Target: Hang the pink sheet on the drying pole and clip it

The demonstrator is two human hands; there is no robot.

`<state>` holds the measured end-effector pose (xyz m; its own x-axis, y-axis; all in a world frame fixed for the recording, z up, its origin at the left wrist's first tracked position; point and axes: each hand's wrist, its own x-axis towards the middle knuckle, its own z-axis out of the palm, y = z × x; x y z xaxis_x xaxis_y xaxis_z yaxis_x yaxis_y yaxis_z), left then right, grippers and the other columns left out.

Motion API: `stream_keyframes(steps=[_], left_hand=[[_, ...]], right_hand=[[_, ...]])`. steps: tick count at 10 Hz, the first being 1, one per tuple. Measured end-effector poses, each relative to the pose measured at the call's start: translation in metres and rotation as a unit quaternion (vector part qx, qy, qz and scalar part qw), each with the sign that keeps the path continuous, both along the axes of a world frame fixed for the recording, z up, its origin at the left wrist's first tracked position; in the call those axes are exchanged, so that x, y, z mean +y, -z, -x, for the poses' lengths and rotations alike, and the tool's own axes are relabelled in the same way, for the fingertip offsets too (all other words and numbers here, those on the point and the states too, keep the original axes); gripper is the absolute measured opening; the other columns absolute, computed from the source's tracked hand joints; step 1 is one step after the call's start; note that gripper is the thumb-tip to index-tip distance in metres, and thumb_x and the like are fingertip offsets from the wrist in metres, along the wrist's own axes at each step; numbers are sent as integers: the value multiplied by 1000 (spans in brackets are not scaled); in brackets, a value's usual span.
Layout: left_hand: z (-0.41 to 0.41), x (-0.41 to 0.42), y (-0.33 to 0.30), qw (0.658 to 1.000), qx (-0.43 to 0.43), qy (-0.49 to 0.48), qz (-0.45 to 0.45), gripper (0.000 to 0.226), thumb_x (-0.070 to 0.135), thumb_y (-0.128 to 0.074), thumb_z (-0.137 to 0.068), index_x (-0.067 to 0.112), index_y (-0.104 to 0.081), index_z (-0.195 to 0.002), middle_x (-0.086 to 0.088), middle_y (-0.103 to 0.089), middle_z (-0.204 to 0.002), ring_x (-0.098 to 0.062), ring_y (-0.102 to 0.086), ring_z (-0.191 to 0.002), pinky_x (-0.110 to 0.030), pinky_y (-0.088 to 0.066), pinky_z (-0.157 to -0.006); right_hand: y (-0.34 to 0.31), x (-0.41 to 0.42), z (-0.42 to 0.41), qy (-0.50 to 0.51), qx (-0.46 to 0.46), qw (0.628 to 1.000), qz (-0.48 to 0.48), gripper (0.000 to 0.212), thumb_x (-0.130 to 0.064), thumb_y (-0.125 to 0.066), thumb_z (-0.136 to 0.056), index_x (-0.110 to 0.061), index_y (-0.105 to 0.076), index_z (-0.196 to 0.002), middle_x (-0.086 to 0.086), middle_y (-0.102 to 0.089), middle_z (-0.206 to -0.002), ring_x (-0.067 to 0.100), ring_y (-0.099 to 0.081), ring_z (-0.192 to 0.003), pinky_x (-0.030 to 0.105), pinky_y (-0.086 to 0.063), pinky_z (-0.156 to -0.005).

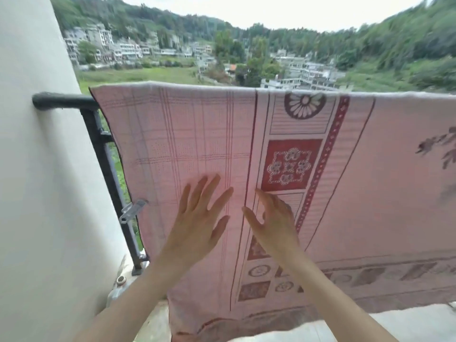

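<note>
pink sheet point(197, 134) is draped over the rail point(61, 101), left hand point(195, 218) and right hand point(274, 223) both spread flat on it, holding nothing. only one clip point(133, 211) afaict, low on the side edge, so imo wind could drag it off the balcony

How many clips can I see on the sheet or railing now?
1. A grey clip sits at the left edge of the pink sheet, by the dark railing post, left of the left hand. Others may be hidden behind the sheet.
</note>
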<state>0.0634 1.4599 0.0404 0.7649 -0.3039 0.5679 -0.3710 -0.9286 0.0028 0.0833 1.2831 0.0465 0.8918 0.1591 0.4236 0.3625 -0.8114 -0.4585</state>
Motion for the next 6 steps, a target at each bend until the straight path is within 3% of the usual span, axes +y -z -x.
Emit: stream_keyframes(steps=[1, 2, 4, 5, 6], left_hand=[[-11, -9, -59, 997, -77, -10, -4, 51, 38, -35, -93, 23, -32, -142, -10, -24, -153, -31, -13, -142, -58, -14, -112], [-24, -7, -106, 991, -129, -21, -8, 51, 35, -36, -93, 21, -33, -141, -11, -28, -150, -31, -13, -142, -60, -10, -113], [-38, 3, -126, 985, -156, -51, -45, 52, 37, -34, -94, 24, -28, -144, -9, -21, -154, -29, -9, -144, -59, -2, -113], [-39, 8, -129, 983, -166, -77, -33, 56, 40, -29, -95, 26, -16, -147, -9, -10, -156, -28, 1, -144, -54, 8, -114], [-41, 8, -130, 983, -166, -80, -25, 57, 41, -28, -95, 27, -12, -148, -6, -9, -156, -26, 3, -144, -52, 10, -113]], right_hand=[[-56, -13, -11, 8, -149, 989, -17, 56, -51, -41, -87, -15, -50, -130, 7, -58, -123, 27, -50, -117, 49, -39, -102], [-103, -22, -27, 22, -268, 963, -2, 52, -46, -45, -87, -13, -53, -127, 11, -55, -126, 28, -46, -120, 48, -35, -102], [-136, -36, -59, 35, -270, 961, 50, 57, -48, -39, -87, -17, -47, -134, 14, -41, -143, 32, -33, -135, 54, -20, -112], [-132, -31, -57, 30, -277, 959, 49, 54, -45, -41, -88, -18, -46, -135, 12, -41, -143, 30, -31, -136, 53, -20, -112], [-160, -42, -39, -23, -212, 977, -20, 47, -39, -52, -90, -17, -50, -132, 8, -45, -142, 8, -43, -126, 42, -36, -108]])
